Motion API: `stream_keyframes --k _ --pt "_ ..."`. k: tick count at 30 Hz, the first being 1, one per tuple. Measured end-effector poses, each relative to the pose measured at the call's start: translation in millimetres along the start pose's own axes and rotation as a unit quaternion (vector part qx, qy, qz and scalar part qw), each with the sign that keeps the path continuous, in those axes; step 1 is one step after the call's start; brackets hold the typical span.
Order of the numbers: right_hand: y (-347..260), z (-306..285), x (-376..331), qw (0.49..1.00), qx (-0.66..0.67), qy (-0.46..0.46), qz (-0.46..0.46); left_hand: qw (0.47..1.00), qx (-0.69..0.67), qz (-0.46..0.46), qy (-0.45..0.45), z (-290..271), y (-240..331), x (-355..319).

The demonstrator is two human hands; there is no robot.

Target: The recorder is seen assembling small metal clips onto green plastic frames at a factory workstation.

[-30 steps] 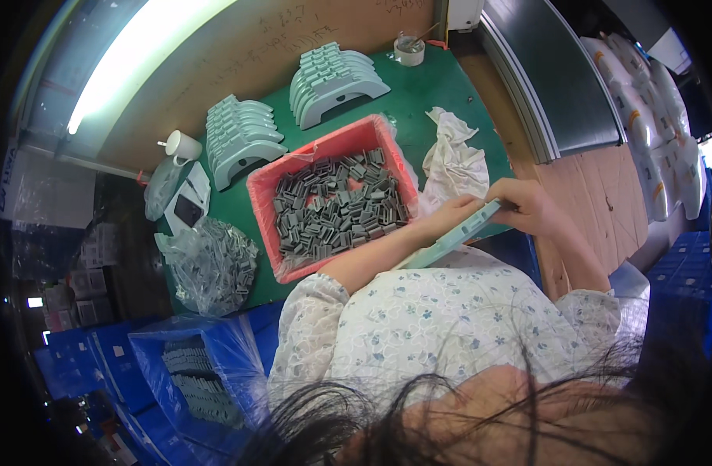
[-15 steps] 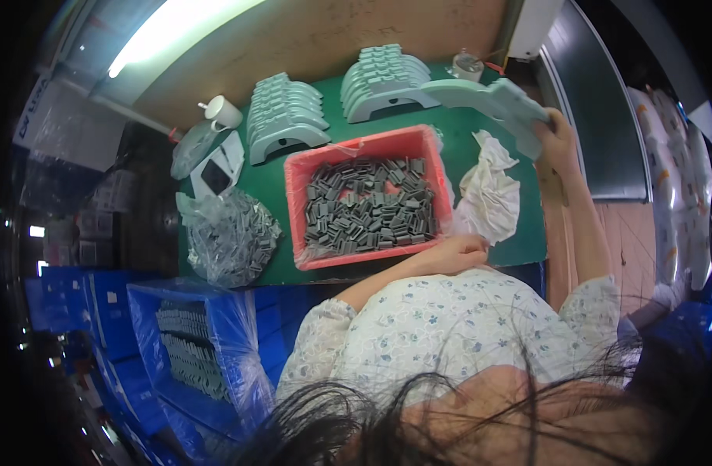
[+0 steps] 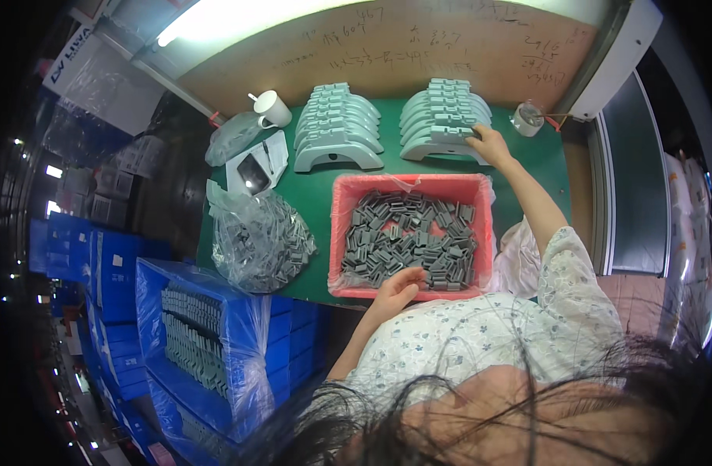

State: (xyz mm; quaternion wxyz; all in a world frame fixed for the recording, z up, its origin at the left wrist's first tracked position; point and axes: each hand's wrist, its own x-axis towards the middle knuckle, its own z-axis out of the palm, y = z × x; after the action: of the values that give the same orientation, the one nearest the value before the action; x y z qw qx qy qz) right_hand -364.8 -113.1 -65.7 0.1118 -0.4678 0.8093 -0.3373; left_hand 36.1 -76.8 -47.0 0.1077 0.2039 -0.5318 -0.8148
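My right hand (image 3: 489, 146) reaches to the right-hand row of pale green arched plastic parts (image 3: 437, 146). Its fingers are closed at the top right of the nearest part, which stands arch-down on the table. Over the near edge of a red bin (image 3: 339, 233), my left hand (image 3: 396, 293) hovers with thumb and fingers loosely bent and apart, and nothing shows in it. Inside the bin lie many small dark grey clips (image 3: 409, 237). A second row of the arched parts (image 3: 337, 140) stands to the left.
On the green table (image 3: 317, 179) are a clear bag of grey pieces (image 3: 259, 241), a phone (image 3: 252, 174), a white mug (image 3: 273, 109), a tape roll (image 3: 527, 119) and a white cloth (image 3: 517, 260). Blue crates (image 3: 193, 272) stand at the left, one holding green parts.
My right hand has brought an arched part from the far right to the front of the right-hand row. My left hand has moved from the cloth to the bin's near edge. The view has shifted.
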Motion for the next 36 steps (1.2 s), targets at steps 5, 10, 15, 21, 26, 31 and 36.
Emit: stream_keyframes --k 5,10,15,21,26,31,36 --pt "5.5 6.9 -2.5 0.992 -0.007 0.113 0.058 0.998 0.034 -0.020 0.054 -11.9 6.8 20.4" --pt "33.3 -27.0 -29.9 0.972 0.136 0.135 0.136 0.875 0.465 0.133 0.029 -5.0 6.5 55.7" --pt "46.8 -58.0 -161.7 0.974 0.077 -0.013 0.214 0.777 0.610 0.154 -0.018 20.4 -12.2 80.9" --pt "25.6 -50.4 -282.6 0.939 -0.094 -0.143 0.298 0.755 0.643 0.125 -0.029 25.9 -18.7 97.4" --pt "28.4 -46.6 -270.3 0.920 -0.177 -0.157 0.312 0.802 0.597 0.019 -0.025 18.8 -28.8 110.9" --pt "18.6 -50.2 -270.3 0.926 -0.176 -0.138 0.305 0.759 0.640 0.112 -0.036 24.9 -28.0 107.7" --pt "88.0 -24.8 -284.6 0.938 -0.056 -0.099 0.327 0.782 0.576 0.233 0.047 34.3 -10.1 96.8"
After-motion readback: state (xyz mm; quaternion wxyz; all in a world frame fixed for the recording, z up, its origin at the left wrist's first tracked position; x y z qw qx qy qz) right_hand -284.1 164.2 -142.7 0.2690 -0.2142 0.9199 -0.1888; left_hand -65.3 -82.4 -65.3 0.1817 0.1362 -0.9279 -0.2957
